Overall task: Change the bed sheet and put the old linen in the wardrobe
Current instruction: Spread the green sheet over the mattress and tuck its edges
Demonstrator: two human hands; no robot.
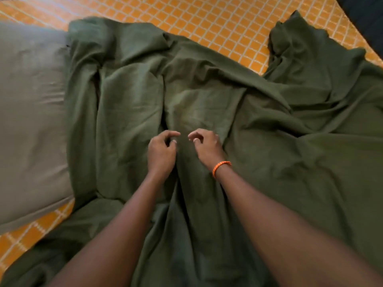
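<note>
In the head view, a dark green bed sheet [238, 125] lies crumpled over the bed [207, 21], which has an orange cover with a white grid. Its folds run mostly from the person toward the far side. The left hand [161, 151] and the right hand [207, 147] hover close together over the sheet's middle, fingers loosely curled, holding nothing. An orange bracelet [220, 167] is on the right wrist. A grey-green pillow [31, 121] lies at the left, touching the sheet.
</note>
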